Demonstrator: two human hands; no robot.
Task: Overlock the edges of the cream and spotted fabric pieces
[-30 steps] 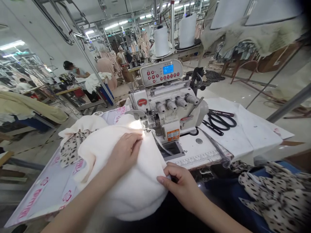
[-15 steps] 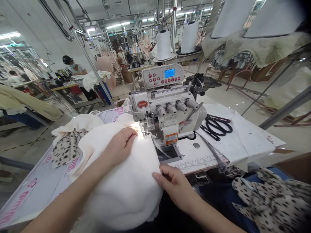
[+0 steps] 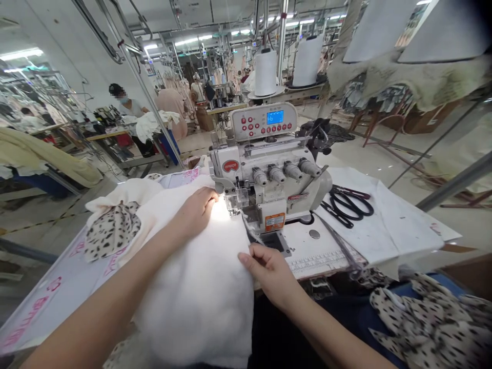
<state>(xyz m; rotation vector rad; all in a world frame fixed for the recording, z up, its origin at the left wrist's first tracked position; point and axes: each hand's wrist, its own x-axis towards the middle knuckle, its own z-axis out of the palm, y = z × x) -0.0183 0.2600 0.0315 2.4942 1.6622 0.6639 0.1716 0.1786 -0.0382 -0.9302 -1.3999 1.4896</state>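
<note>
Item: one bulky piece of cream plush fabric (image 3: 192, 307), heaped on the white, pink-printed table top (image 3: 63, 302) in front of an overlock sewing machine (image 3: 269, 177), its edge running up to the presser foot (image 3: 233, 201). It looks soft and light for its bulk, probably slippery and stretchy; best taken at the edge or smoothed under an open palm, not lifted by the mass.

Left hand (image 3: 196, 211): open, fingers lightly curved, resting on top of the fabric just short of the presser foot, pressing without gripping.

Right hand (image 3: 267, 271): partly closed, thumb and fingers apparently pinching the fabric's near edge; how firmly cannot be told.

Also present: leopard-spotted fabric (image 3: 112, 230) lying on the plush at the left; a further spotted fabric heap (image 3: 430, 323) at lower right; black-handled shears (image 3: 348, 205) on a white sheet (image 3: 400, 230) beside the machine.
</note>
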